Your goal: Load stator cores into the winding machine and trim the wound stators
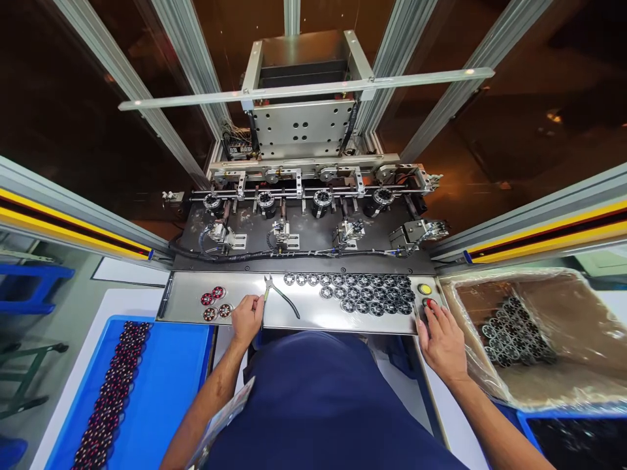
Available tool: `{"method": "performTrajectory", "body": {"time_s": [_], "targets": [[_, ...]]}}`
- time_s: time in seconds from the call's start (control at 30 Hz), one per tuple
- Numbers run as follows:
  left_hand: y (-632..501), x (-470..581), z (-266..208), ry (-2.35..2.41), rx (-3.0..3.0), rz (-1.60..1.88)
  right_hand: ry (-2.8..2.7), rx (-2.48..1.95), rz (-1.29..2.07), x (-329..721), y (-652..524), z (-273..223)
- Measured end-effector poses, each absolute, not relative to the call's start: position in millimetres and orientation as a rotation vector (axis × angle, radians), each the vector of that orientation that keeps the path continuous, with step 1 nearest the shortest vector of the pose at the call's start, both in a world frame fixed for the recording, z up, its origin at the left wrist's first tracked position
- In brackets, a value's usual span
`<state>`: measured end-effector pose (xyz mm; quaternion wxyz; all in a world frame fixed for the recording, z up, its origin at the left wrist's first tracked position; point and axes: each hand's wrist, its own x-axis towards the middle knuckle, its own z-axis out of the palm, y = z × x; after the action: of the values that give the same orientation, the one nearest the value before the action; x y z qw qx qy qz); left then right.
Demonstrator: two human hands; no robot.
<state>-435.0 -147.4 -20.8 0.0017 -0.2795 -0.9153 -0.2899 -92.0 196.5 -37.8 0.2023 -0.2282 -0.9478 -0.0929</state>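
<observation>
My left hand (pixel 247 318) rests at the front edge of the metal tray (pixel 181 297), fingers curled together. Its fingertips meet one handle of the cutting pliers (pixel 281 295); whether they grip it or anything else is hidden. Left of this hand lie several red-and-black round motor parts (pixel 215 297). My right hand (pixel 445 339) is open at the tray's right end, with a finger on the red button (pixel 428 303), just below a yellow button (pixel 424 288). Rows of black-and-silver round parts (pixel 365 292) sit between the hands.
Behind the tray stands a machine with several round fixtures (pixel 322 201) and clamps (pixel 349 234). A blue tray (pixel 171 378) of red-and-black parts is at left. On the right is a plastic-lined box (pixel 578 333) with silver rings. Yellow-edged bars (pixel 548 234) flank the opening.
</observation>
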Motion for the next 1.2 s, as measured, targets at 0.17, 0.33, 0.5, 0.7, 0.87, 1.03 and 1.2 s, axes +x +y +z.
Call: {"method": "performTrajectory", "body": {"time_s": [0.17, 0.33, 0.5, 0.7, 0.87, 1.03, 1.2], "targets": [[-148.7, -433.3, -22.5, -2.887, -0.876, -0.896, -2.643, -0.615, -0.294, -91.0, 198.1, -32.3], [-149.6, -430.9, -23.6, -2.892, -0.868, -0.885, -2.63, -0.6, -0.297, -93.2, 202.7, -26.5], [-148.6, -432.4, -22.9, -2.881, -0.863, -0.89, -2.623, -0.636, -0.275, -93.6, 206.2, -26.8], [-146.5, -433.2, -20.5, -2.88, -0.86, -0.904, -2.628, -0.686, -0.157, -91.1, 210.6, -30.1], [-147.4, -432.0, -15.3, -2.895, -0.854, -0.902, -2.663, -0.789, -0.034, -89.4, 213.4, -28.4], [-139.9, -430.9, -6.9, -2.904, -0.853, -0.909, -2.665, -0.937, 0.041, -92.7, 214.0, -21.7], [-150.6, -422.6, 20.3, -2.878, -0.936, -0.979, -2.719, -0.834, 0.106, -108.3, 219.9, 10.3]]}}
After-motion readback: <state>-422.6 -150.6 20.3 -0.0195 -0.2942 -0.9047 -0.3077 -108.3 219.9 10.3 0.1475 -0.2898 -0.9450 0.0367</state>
